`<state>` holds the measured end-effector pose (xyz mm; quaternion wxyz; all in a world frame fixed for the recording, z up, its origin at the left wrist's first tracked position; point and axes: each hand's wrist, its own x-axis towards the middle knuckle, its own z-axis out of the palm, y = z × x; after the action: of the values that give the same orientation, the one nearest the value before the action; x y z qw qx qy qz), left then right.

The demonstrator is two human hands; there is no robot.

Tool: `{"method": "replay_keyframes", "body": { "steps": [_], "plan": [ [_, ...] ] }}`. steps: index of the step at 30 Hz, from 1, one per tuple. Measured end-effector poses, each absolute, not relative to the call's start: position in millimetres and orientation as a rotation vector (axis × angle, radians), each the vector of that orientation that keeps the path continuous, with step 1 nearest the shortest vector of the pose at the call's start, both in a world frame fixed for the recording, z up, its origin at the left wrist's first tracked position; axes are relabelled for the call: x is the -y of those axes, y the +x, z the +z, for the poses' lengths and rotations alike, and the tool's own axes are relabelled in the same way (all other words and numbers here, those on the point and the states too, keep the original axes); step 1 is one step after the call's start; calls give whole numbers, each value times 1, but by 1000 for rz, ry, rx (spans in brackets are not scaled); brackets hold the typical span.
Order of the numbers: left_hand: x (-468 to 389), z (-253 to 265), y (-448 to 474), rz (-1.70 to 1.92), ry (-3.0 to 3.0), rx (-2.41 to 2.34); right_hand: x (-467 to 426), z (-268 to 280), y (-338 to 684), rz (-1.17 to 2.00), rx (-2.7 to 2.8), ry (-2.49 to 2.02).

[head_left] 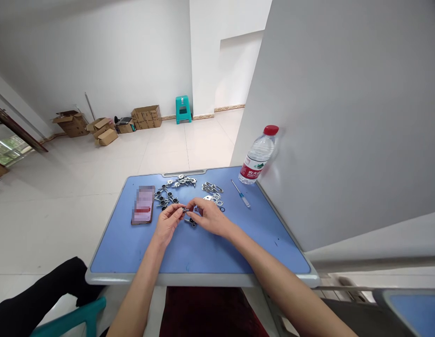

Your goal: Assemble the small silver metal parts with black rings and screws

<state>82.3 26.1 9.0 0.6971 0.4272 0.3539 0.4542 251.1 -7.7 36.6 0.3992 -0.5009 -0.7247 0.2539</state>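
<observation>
Between the fingertips of my left hand is a small metal part, pinched and too small to name exactly. My right hand meets it from the right, thumb and fingers closed on the same part. Just below my fingers a metal fitting with a black round centre lies on the desk. Several similar black-centred fittings are grouped beyond my left hand. Flat metal plates with holes lie beyond my right hand, beside a dark ring.
The blue desktop also bears a phone, more silver metal fittings, a screwdriver and a water bottle by the grey panel. Cardboard boxes and a teal stool stand by the wall. A person's black-clothed leg is at left.
</observation>
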Motion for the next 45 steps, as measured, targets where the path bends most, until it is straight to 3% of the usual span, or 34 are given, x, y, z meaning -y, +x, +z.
{"method": "replay_keyframes", "body": {
  "steps": [10, 36, 45],
  "plan": [
    [-26, 12, 81, 981, 937, -815, 7, 39, 248, 850, 1667, -1235],
    [-26, 11, 83, 1006, 1039, -921, 10, 28, 247, 356, 2046, -1284],
    [-26, 9, 83, 1027, 1057, -965, -3, 34, 265, 421, 1822, -1471]
  ]
}}
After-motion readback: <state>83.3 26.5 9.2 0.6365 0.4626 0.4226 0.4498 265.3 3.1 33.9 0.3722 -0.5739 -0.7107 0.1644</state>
